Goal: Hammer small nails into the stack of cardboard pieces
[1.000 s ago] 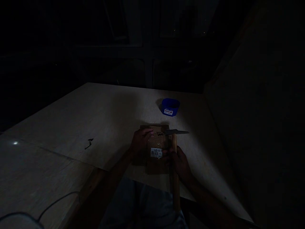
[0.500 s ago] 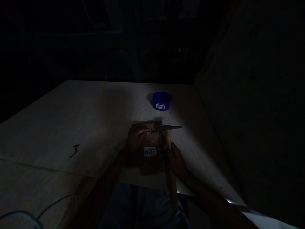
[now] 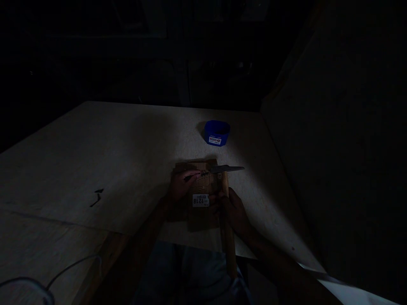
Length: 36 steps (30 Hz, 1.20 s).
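In the dim light my right hand (image 3: 235,212) is wrapped around the wooden handle of a hammer (image 3: 230,248). Its long, narrow metal head (image 3: 227,168) lies sideways over the far right corner of a flattened cardboard piece (image 3: 203,220) with a white label reading 1218. My left hand (image 3: 182,184) rests on the cardboard's left side, thumb and forefinger pinched together. Between them is a small dark piece (image 3: 204,173), its end close to the hammer head; its exact kind is too dark to tell.
Beyond the cardboard stands a blue plastic tub (image 3: 217,133) with a white label. Two small black scraps (image 3: 97,197) lie on the pale tabletop (image 3: 127,140) to the left. A cable (image 3: 74,264) curves at the lower left. A dark panel (image 3: 333,148) rises along the right side.
The view has shifted slightly. Both hands, the hammer and the cardboard keep nearly the same places relative to one another.
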Each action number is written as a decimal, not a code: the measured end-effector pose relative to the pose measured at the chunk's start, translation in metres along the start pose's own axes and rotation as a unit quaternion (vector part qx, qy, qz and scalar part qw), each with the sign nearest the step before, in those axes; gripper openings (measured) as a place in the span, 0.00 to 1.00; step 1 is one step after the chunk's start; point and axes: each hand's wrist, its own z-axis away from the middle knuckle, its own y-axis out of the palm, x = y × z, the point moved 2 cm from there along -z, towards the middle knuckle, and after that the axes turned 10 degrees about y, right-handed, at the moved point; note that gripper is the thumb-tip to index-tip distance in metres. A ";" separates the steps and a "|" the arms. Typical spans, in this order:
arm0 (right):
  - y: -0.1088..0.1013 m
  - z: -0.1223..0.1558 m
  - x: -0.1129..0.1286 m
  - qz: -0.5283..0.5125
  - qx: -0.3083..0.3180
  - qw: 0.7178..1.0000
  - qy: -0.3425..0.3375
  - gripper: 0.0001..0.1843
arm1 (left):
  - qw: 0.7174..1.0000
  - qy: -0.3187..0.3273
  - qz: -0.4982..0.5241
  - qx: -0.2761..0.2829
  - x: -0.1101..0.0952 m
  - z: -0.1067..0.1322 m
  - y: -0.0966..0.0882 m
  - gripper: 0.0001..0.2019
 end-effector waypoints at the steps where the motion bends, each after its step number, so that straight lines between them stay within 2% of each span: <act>1: 0.000 0.000 0.000 0.000 0.001 1.000 0.001 0.21 | 1.000 -0.001 0.000 -0.001 0.000 0.000 0.000 0.12; 20: 0.001 0.002 0.005 0.002 0.001 1.000 0.002 0.20 | 1.000 0.022 0.016 0.004 0.001 0.002 0.004 0.11; 28: 0.001 0.000 0.003 0.016 -0.009 1.000 0.004 0.22 | 0.999 0.021 0.025 -0.020 0.010 0.001 0.009 0.12; 33: 0.000 0.005 0.019 0.054 0.004 0.999 0.000 0.21 | 0.999 0.021 0.029 -0.023 0.014 0.002 0.012 0.14; 36: -0.005 0.014 0.040 0.148 -0.001 0.989 -0.020 0.20 | 0.999 0.023 0.032 -0.034 0.016 0.002 0.013 0.12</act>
